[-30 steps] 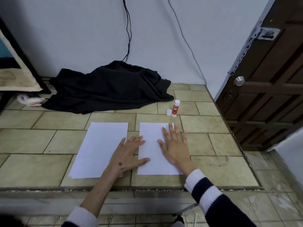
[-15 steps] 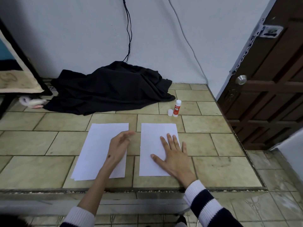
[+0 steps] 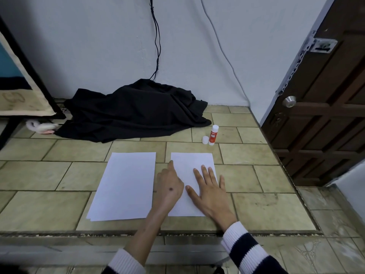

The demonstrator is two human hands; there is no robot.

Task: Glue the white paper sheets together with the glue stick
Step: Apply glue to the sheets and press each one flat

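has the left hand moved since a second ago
Yes. The left hand lifted off flat, swung briefly over the left paper sheet, and now sits at the left edge of the right paper sheet, index finger pointing forward.

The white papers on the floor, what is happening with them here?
A person kneels over two lots of white paper on the tiled floor. The right hand lies flat on the right sheet, and the left hand touches that sheet's left edge with the index finger extended. The left stack lies untouched. The glue stick stands uncapped beyond the sheets, its cap beside it.
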